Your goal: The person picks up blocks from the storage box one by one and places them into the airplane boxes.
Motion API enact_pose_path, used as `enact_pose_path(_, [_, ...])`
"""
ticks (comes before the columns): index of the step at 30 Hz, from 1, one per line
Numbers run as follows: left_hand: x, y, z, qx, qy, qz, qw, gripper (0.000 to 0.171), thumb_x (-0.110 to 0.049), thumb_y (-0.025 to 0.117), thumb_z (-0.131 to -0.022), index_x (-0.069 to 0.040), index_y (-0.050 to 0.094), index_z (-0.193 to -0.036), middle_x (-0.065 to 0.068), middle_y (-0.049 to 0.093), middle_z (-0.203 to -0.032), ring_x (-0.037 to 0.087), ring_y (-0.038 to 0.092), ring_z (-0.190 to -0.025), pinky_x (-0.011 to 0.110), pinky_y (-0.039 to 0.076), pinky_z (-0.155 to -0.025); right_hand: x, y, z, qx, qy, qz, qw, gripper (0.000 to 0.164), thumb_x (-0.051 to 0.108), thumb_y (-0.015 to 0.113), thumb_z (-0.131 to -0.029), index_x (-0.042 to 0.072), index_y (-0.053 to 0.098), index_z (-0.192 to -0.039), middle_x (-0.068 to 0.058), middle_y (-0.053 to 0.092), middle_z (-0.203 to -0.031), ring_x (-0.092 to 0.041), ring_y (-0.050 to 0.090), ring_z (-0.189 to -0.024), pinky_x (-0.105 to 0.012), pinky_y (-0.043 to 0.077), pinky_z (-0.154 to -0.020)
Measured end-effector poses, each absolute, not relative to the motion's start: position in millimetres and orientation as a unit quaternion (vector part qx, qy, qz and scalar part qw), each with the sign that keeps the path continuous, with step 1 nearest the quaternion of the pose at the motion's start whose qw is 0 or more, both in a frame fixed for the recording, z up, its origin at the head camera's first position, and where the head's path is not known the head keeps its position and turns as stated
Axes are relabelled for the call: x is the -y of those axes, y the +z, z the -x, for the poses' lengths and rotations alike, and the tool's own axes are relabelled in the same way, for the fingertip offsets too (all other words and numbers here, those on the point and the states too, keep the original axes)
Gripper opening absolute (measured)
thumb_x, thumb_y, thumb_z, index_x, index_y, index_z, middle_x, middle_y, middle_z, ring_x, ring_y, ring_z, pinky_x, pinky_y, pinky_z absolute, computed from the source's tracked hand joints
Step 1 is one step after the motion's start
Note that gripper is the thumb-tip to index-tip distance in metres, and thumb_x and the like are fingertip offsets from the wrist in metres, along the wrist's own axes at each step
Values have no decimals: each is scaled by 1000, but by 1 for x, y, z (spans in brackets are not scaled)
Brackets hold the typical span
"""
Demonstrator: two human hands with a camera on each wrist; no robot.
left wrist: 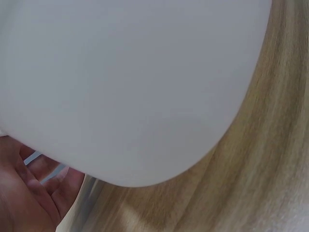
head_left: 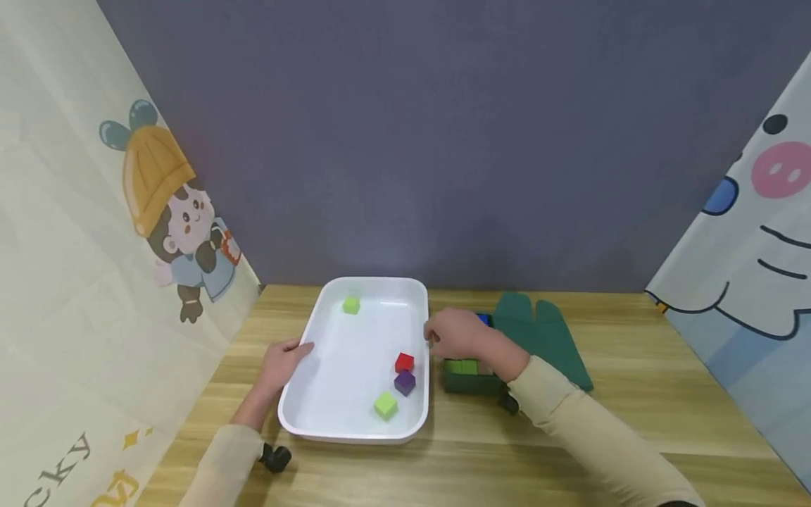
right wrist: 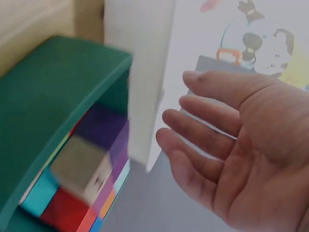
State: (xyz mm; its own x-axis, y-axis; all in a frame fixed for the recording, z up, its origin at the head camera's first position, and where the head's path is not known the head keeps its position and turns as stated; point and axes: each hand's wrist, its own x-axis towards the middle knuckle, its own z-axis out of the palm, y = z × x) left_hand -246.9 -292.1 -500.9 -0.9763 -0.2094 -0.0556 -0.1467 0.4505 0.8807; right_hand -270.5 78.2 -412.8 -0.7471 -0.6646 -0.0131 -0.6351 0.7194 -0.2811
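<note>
A white tray (head_left: pixel 351 359) holds loose cubes: one light green cube (head_left: pixel 351 305) at the far end, a red cube (head_left: pixel 404 362) beside a purple cube (head_left: pixel 405 382) at the right, another light green cube (head_left: pixel 386 405) at the near right. My left hand (head_left: pixel 281 365) grips the tray's left rim, thumb over the edge; its fingers pass under the rim in the left wrist view. Between tray and green box (head_left: pixel 472 384), my right hand (head_left: pixel 464 334) hovers with loosely bent fingers and nothing held, as the right wrist view (right wrist: pixel 251 145) confirms. It partly hides the box.
Coloured blocks (right wrist: pixel 94 125), blurred in the right wrist view, fill the green box. Its dark green flap (head_left: pixel 541 334) lies folded out to the right on the wooden table (head_left: pixel 507 465). A grey panel (head_left: pixel 431 141) rises behind, with printed cloths (head_left: pixel 76 282) at the sides.
</note>
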Motion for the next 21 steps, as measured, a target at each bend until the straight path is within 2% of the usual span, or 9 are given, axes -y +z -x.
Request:
enact_pose_path(2, [292,-500,247,850,-516,-104,29,50,-30,63,-94,4,57,-130,30,60,-121,32,67,-94,37,59,-71,-65,-411,270,-920,-131,364,67,16,13,72,-82,11,73,-99,2,66,-85,-13,55,-72,-31,51,-64])
enact_pose_path(6, [291,-498,248,850,-517,-103,28,49,-29,62,-94,3,57,-131,29,59,-123,33,67,-95,36,59,-71,-41,-414,274,-915,-105,376,100,23,16,76,-82,12,73,-105,0,68,-102,-15,55,-85,-31,53,-75])
enact_pose_path(8, [291,-496,248,850,-515,-103,32,49,-28,62,-94,3,56,-131,29,59,-124,34,66,-97,37,59,-73,-30,-416,276,-913,-84,380,123,26,15,76,-82,14,73,-108,1,67,-105,-15,54,-87,-30,52,-76])
enact_pose_path(15, [289,-497,249,852,-512,-103,38,47,-25,64,-94,5,57,-129,29,59,-122,36,66,-97,38,59,-73,-8,-424,282,-900,1,400,172,38,10,81,-76,22,72,-110,5,64,-104,-15,52,-85,-26,50,-74])
enact_pose_path(21, [290,-499,248,851,-512,-106,40,46,-25,64,-93,5,58,-128,30,61,-119,35,67,-93,38,60,-71,-1,-432,287,-883,53,434,171,36,9,83,-73,25,71,-103,8,60,-93,-14,52,-83,-26,49,-75])
